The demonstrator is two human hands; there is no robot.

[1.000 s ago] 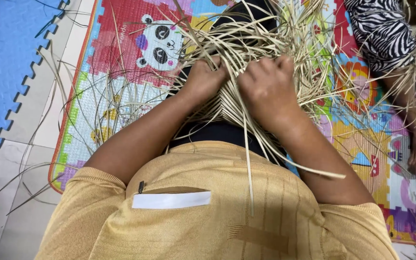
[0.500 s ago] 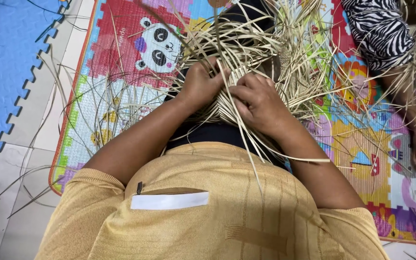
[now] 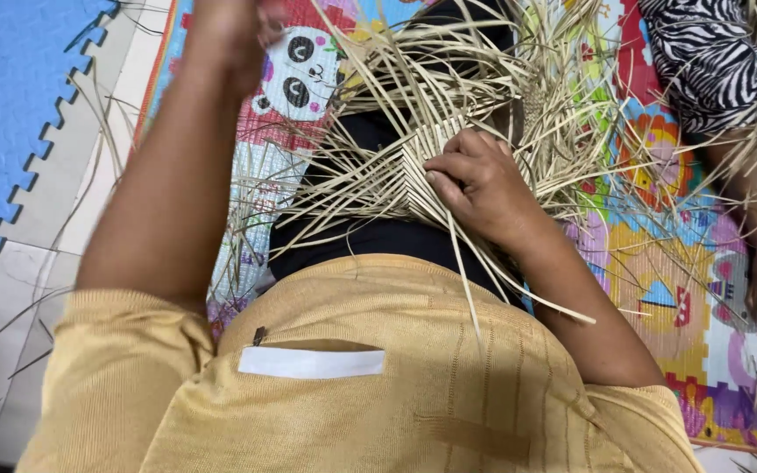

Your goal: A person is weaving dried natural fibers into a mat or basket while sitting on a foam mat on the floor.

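We see even, soft indoor light with no hard shadows and no glare. Colours on the play mat (image 3: 659, 289) come out bright and clear. Our left hand (image 3: 229, 26), raised at the top edge, is smeared by motion blur. Our right hand (image 3: 479, 188) and the straw strips (image 3: 413, 166) under it look sharp. Straight lines bend slightly toward the corners.

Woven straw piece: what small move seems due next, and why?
Probably bring the raised left hand back down to the woven straw piece to lay in a strand: only the right hand pins the weave, and loose strips fan out unworked.
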